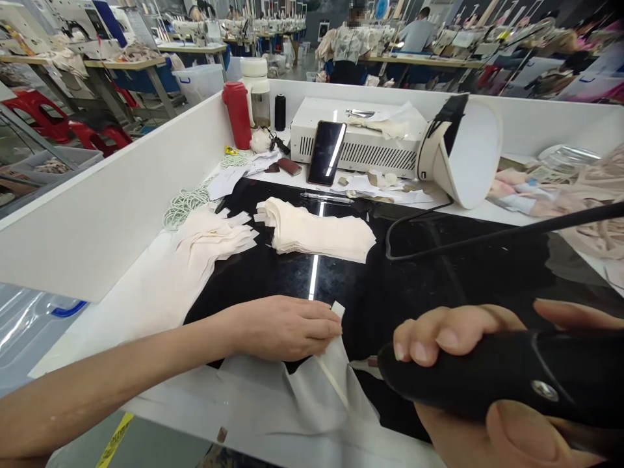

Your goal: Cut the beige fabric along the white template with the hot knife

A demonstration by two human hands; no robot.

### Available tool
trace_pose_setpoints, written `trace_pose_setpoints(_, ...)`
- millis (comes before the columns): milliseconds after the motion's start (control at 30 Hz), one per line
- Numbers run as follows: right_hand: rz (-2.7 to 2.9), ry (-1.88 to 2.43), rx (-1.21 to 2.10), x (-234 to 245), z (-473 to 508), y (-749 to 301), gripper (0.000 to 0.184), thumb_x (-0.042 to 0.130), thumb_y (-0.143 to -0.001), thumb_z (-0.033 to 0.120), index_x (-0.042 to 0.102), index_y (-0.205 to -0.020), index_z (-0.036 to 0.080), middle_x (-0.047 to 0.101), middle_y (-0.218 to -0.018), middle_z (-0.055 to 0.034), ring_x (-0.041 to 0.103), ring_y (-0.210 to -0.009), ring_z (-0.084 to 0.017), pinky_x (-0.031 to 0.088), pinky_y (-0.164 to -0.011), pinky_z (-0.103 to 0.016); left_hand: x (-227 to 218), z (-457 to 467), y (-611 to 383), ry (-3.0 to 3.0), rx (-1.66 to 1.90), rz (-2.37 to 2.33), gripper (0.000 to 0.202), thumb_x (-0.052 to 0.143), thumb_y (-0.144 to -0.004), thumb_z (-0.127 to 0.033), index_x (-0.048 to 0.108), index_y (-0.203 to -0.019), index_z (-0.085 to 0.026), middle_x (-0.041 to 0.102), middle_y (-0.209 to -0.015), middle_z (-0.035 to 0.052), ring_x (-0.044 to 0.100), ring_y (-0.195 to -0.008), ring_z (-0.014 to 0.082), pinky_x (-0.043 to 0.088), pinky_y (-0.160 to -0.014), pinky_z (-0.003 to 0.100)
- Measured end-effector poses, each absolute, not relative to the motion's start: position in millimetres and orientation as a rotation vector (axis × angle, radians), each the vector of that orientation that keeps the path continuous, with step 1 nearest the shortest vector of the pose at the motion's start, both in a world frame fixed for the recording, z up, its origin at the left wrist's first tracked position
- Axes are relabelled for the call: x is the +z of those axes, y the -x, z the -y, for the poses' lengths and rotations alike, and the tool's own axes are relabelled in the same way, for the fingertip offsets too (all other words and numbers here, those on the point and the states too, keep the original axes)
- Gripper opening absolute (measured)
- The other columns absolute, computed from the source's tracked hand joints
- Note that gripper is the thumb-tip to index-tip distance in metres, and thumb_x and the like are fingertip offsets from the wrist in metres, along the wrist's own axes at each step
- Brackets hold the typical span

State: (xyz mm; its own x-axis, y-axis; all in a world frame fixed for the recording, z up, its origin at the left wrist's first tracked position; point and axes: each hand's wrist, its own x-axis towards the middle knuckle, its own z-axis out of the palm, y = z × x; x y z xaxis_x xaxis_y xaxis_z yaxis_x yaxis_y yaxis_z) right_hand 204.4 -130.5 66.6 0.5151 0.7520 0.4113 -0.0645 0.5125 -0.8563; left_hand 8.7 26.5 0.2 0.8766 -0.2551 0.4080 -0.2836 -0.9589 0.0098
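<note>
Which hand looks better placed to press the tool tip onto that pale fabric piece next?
Probably the right hand: it grips the black tool, whose tip points at the fabric piece. The left hand lies flat on that fabric, pinning it.

Black glossy surface (439, 273), white edges. On it: 2 cream fabric stacks (316, 231) (209, 237), white machine box (358, 140) far, phone (326, 153), red bottle (237, 114), white fabric piece (322, 390) near.

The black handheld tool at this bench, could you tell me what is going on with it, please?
The right hand grips the black tool, its tip at a strip of pale fabric. The left hand presses that fabric flat on the black work surface. Two stacks of cut pieces lie further back.
</note>
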Motion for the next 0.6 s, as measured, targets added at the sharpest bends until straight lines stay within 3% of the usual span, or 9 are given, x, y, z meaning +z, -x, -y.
trace_pose_setpoints(100,0.908,0.931,0.577,67,132,-205,0.051,0.103,-0.084,0.037,0.074,-0.125,0.040,0.077,-0.083,0.0032,0.071,-0.064,-0.023,0.068,-0.063,-0.045,4,-27,-11,-3.010,0.481,0.439,0.029,0.055,-0.122,-0.014,0.083,-0.119,-0.014,0.083,-0.130,0.0105,0.076,-0.130,0.0178,0.055,-0.127,0.028)
trace_pose_setpoints(233,0.901,0.963,0.566,67,133,-206,0.052,0.103,-0.083,0.039,0.071,-0.124,0.039,0.074,-0.081,0.0039,0.069,-0.063,-0.023,0.068,-0.064,-0.048,8,-25,-9,-2.981,0.474,0.377,0.024,0.057,-0.123,-0.022,0.080,-0.124,-0.015,0.080,-0.125,0.0121,0.077,-0.115,0.0204,0.062,-0.117,0.034)
trace_pose_setpoints(400,0.886,0.955,0.574,66,132,-207,0.055,0.104,-0.082,0.040,0.069,-0.124,0.038,0.072,-0.083,0.0035,0.069,-0.064,-0.023,0.067,-0.063,-0.048,9,-20,-3,-2.977,0.442,0.318,0.023,0.070,-0.119,-0.039,0.080,-0.132,-0.024,0.077,-0.132,0.0098,0.076,-0.115,0.0202,0.058,-0.124,0.039)
trace_pose_setpoints(600,0.876,0.944,0.598,63,135,-204,0.052,0.101,-0.088,0.043,0.068,-0.129,0.042,0.070,-0.086,0.0049,0.069,-0.069,-0.021,0.066,-0.068,-0.043,13,-14,1,-2.990,0.374,0.304,0.032,0.068,-0.119,-0.049,0.079,-0.137,-0.026,0.075,-0.136,0.0127,0.075,-0.123,0.0236,0.057,-0.126,0.044)
